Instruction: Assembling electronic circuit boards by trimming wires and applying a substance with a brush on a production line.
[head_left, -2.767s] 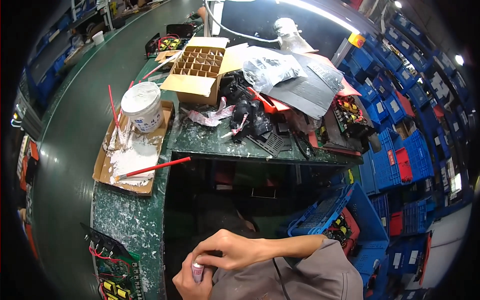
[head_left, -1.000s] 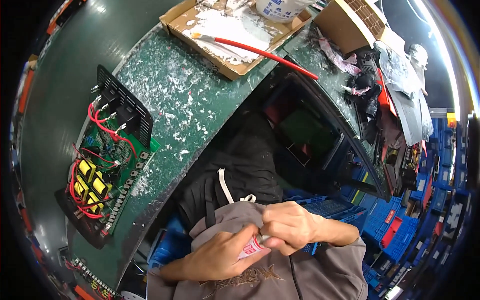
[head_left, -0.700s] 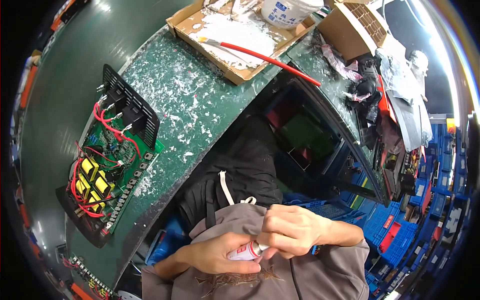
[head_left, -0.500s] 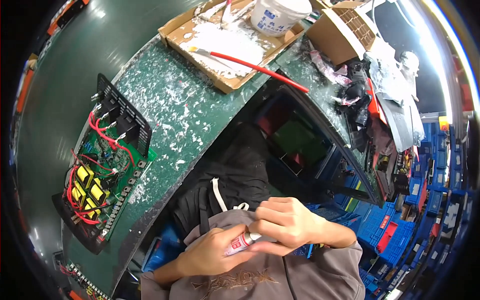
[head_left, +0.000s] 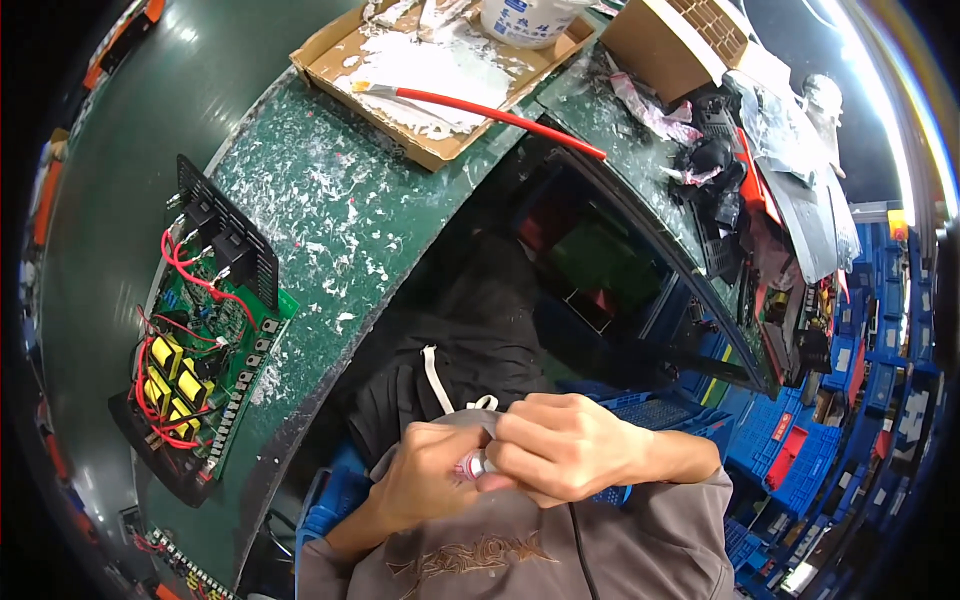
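Note:
Close in front of my chest, my left hand (head_left: 425, 480) is wrapped round a small white-and-red tube (head_left: 466, 466), and most of it is hidden in the fist. At the tube's pale end, the curled fingers of my right hand (head_left: 560, 450) are closed, with knuckles up and thumb against it. Whether those fingers grip a cap or the tube's own end cannot be made out. To the left on the green bench (head_left: 330, 230) lies a green circuit board (head_left: 235, 370) with red wires, yellow-wrapped transformers and an upright black slotted plate (head_left: 230, 235).
A cardboard tray (head_left: 430, 150) smeared with white paste holds a white tub (head_left: 530, 22); a red-handled brush (head_left: 480, 108) lies across its edge. Right of it stand an open carton (head_left: 665, 50) and a heap of black parts (head_left: 715, 180). Blue crates (head_left: 780, 430) are at the right.
My hands have drawn closer together, and the left has turned so that less of the tube shows. The bench and its things sit slightly higher and further left in view.

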